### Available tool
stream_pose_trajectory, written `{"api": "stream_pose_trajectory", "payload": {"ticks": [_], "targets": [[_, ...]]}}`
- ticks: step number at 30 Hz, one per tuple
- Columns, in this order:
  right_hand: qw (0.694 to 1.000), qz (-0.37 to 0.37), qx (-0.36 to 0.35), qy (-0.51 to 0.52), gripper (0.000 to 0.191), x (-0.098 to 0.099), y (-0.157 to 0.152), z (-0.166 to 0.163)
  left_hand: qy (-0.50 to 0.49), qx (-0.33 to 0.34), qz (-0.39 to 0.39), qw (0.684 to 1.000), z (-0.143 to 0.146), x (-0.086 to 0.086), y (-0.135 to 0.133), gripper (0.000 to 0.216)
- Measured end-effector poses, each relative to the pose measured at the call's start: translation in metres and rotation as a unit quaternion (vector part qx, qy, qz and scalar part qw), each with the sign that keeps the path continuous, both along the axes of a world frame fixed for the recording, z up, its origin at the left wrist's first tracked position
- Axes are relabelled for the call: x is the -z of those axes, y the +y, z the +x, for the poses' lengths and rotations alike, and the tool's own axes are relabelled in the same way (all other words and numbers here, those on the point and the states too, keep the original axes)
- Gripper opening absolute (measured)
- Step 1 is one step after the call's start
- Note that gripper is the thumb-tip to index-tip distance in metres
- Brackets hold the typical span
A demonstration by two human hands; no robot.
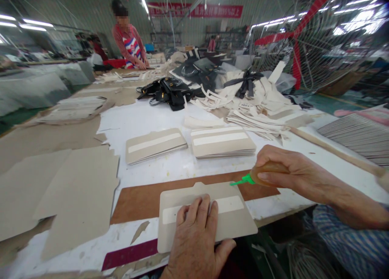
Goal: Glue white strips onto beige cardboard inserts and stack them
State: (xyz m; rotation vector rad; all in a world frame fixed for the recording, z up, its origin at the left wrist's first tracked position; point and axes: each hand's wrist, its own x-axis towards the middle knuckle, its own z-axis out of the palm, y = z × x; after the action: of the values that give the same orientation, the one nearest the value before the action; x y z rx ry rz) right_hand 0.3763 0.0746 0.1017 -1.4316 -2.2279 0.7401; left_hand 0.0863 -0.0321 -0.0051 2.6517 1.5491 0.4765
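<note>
Beige card panel (234,224) lies flat at the near edge of the desk (136,116). My left fingers (202,210) are spread across it and its white strip (229,204), pressing down, gripping nothing. My right fingers (270,152) are wrapped around an amber bottle (269,168); its green nozzle (245,179) points to the panel's far right corner. Tip contact: cannot tell. Partly under the panel: brown strip (136,200). Beyond it, mid-desk: two stacks of similar panels (153,146). Farther back: black bags (172,88) beside heaped off-white pieces (261,94). Co-worker (129,43) stands at the far left edge.
</note>
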Motion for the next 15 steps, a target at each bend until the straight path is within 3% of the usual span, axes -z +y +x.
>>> {"api": "stream_pose_trajectory", "payload": {"ticks": [9,15], "targets": [[1.000,0.001,-0.004,0.014,0.034,-0.006,-0.003,-0.014,0.009,-0.001,-0.004,1.000,-0.002,0.003,-0.001,0.072],[0.999,-0.015,0.023,0.017,0.035,-0.002,-0.001,0.001,0.011,0.004,0.000,1.000,-0.003,0.003,0.000,0.072]]}}
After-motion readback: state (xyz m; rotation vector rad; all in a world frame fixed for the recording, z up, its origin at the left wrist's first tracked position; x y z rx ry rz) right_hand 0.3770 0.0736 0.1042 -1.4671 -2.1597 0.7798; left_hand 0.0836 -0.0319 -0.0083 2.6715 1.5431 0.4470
